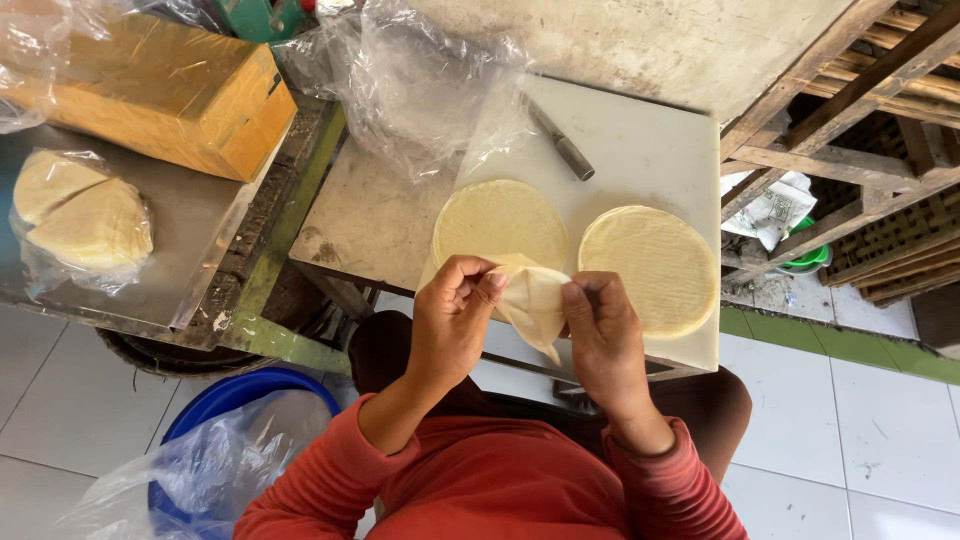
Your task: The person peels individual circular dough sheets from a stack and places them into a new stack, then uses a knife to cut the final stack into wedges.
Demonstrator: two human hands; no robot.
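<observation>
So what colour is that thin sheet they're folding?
Pale cream-yellow; the folded sheet shows best in the head view, pinched between left hand and right hand.

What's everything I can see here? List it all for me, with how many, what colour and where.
Folded wrapper sheet: one, pale cream, pinched between both hands.
Round wrapper stacks: two, pale yellow, on the white board; one just beyond the hands, one to the right.
Knife: one, grey, lying at the back of the board.
Clear plastic sheet: one, crumpled, at the board's back left.
Bagged wrappers: one bag, cream, on the metal tray at left.
Orange block: one, wrapped, top left.
Blue tub: one, on the floor, lower left.
Wooden racks: brown, right.
Left hand: grips the sheet.
Right hand: grips the sheet.
</observation>
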